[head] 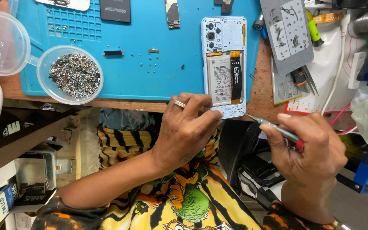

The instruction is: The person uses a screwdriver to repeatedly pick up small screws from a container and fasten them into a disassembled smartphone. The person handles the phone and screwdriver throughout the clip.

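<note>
Pin phone (pixel 225 64) at mat's (pixel 150 64) near edge with left hand (pixel 186 127), fingers pressed on its near end. Keep screwdriver (pixel 273 129), pinched in right hand (pixel 309 151), tip steady at near-right corner.

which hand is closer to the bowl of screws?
Left. The left hand rests on the opened phone's bottom edge, right of the bowl of screws. The right hand, holding a screwdriver, is farther right, past the phone.
</note>
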